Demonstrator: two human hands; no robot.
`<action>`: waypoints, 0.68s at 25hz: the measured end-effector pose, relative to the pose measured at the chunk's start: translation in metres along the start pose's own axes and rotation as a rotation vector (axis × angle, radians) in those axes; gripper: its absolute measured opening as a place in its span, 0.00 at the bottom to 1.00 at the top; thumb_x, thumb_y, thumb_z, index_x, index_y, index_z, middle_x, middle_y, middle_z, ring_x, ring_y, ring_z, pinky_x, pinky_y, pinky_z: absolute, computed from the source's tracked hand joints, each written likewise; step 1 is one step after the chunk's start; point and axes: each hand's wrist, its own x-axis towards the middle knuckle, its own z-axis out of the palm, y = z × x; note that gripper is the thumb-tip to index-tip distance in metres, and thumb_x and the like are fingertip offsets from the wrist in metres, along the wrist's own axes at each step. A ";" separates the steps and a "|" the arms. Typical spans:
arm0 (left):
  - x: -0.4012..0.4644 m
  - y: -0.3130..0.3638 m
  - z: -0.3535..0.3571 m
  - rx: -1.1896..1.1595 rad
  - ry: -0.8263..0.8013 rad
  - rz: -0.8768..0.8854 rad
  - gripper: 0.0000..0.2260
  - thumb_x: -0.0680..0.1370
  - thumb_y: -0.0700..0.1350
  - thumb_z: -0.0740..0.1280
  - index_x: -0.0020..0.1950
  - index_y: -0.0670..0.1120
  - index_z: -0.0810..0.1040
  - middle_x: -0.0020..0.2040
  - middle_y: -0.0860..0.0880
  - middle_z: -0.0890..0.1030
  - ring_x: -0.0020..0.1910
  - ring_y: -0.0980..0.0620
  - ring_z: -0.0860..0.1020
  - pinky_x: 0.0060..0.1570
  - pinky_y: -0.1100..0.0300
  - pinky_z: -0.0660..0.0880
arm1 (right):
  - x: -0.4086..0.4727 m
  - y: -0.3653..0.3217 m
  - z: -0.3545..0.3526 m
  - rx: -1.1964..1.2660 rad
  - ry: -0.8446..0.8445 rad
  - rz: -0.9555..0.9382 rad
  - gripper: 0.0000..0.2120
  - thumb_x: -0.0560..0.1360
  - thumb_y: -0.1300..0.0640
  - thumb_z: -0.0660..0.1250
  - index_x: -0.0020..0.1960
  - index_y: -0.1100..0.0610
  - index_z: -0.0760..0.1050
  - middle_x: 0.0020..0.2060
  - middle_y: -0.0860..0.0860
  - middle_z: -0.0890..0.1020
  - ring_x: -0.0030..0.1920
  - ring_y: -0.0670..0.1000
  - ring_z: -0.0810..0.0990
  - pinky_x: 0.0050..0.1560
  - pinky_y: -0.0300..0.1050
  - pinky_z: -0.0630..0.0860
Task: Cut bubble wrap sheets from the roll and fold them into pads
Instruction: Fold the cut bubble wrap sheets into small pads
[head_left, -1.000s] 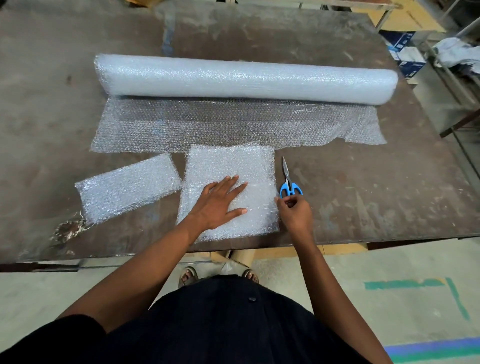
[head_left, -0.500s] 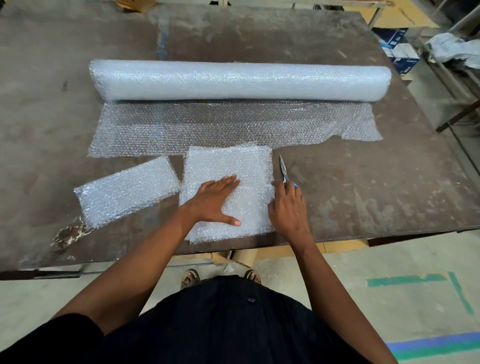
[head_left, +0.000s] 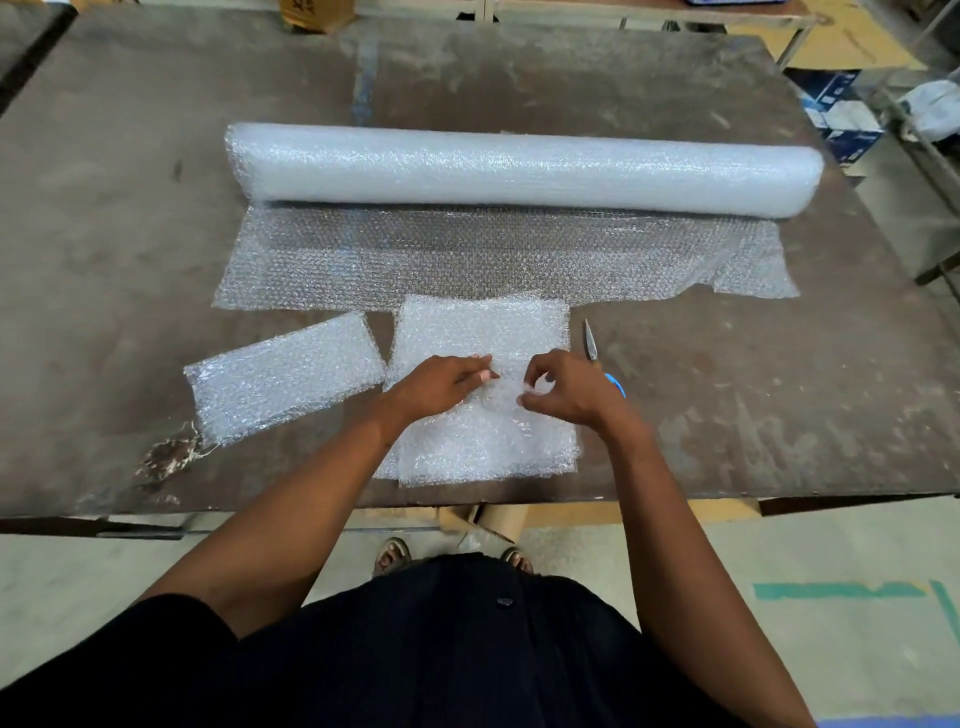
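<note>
Both my hands, left (head_left: 441, 382) and right (head_left: 563, 387), pinch the sheet (head_left: 483, 332) middle; I should align edges, then crease flat.

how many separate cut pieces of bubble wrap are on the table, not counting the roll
2. One folded pad lies left of the hands. One cut sheet sits at the near table edge under both hands; it looks layered, so more may be hidden.
</note>
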 end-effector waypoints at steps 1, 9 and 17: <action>-0.001 0.006 -0.008 -0.078 -0.028 -0.101 0.22 0.87 0.61 0.58 0.75 0.51 0.78 0.76 0.54 0.73 0.75 0.51 0.72 0.71 0.59 0.65 | -0.005 -0.007 -0.010 0.162 -0.107 -0.012 0.10 0.74 0.50 0.79 0.46 0.52 0.79 0.41 0.46 0.83 0.44 0.50 0.82 0.51 0.50 0.75; -0.012 0.027 -0.043 -0.119 -0.179 -0.183 0.12 0.86 0.52 0.65 0.63 0.47 0.83 0.69 0.48 0.81 0.65 0.44 0.79 0.62 0.54 0.72 | -0.032 -0.058 -0.069 1.150 -0.379 -0.229 0.15 0.72 0.64 0.79 0.55 0.57 0.80 0.43 0.55 0.87 0.37 0.49 0.84 0.38 0.41 0.81; -0.090 0.023 -0.040 -1.102 0.145 -0.713 0.34 0.81 0.53 0.72 0.73 0.29 0.67 0.72 0.29 0.72 0.67 0.36 0.75 0.69 0.65 0.69 | 0.022 -0.073 -0.031 1.337 -0.126 0.071 0.16 0.77 0.68 0.71 0.58 0.51 0.81 0.50 0.54 0.88 0.38 0.50 0.82 0.39 0.44 0.78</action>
